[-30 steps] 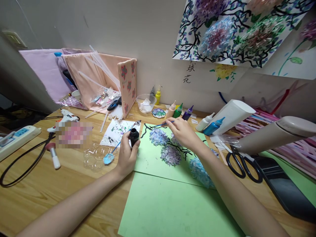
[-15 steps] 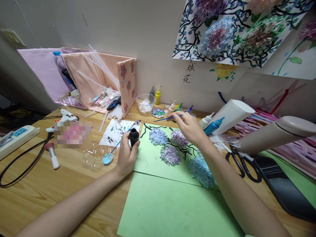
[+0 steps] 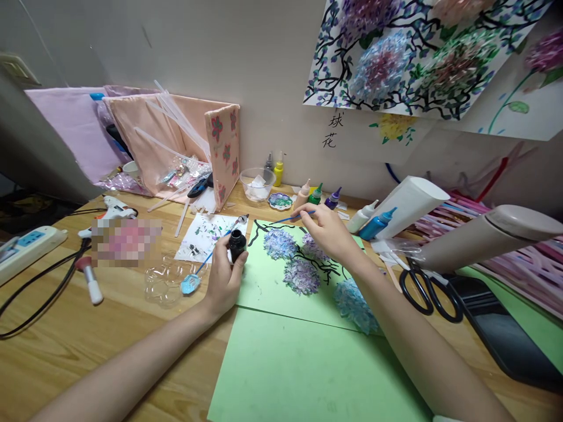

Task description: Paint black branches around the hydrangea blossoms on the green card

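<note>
My left hand is wrapped round an open black bottle beside the left edge of the green paper. Between the fingers of my right hand is a thin blue brush, its tip over the paper's upper part, near painted black branches. Whether the tip touches the paper cannot be made out. Raised flowers, one blue-violet, one purple and one turquoise, lie on the green paper. My right hand and forearm hide part of the picture.
Paint bottles, a small palette and a clear bowl stand near the wall. Right: black-handled scissors, a tumbler, a black phone-like object. Left: paint-marked paper, clear tray, glue gun, power strip.
My right hand has moved slightly left and down, bringing the brush tip from beside the palette to over the green paper. My left hand still holds the bottle. The view has shifted a little.
</note>
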Motion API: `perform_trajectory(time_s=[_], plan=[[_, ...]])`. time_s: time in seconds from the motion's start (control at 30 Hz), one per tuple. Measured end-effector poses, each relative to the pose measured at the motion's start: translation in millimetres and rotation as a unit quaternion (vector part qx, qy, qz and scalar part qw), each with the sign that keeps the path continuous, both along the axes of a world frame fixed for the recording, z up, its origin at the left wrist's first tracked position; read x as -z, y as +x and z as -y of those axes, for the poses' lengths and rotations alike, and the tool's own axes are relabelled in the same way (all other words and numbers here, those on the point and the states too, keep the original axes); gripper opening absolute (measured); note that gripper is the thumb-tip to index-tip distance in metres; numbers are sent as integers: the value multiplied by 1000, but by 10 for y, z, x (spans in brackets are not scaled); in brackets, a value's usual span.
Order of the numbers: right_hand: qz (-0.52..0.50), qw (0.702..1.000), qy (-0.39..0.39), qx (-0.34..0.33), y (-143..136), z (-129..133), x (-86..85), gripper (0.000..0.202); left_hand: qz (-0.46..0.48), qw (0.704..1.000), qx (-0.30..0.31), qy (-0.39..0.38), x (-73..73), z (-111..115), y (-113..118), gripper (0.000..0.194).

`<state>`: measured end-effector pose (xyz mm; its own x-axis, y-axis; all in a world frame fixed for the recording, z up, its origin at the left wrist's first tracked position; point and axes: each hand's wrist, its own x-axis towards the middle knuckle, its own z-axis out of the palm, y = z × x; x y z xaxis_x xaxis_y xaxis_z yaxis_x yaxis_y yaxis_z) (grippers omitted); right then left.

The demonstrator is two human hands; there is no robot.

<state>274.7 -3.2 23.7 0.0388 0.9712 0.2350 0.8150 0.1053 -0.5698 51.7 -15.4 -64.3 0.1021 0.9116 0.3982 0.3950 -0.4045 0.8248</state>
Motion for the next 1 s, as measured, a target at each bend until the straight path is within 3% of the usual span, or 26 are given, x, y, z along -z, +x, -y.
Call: perform_trajectory(time_s=[1.0], plan=[[-5, 1000, -30, -6, 36, -31, 17, 31, -5, 1000, 6, -5, 20, -1, -3, 36]])
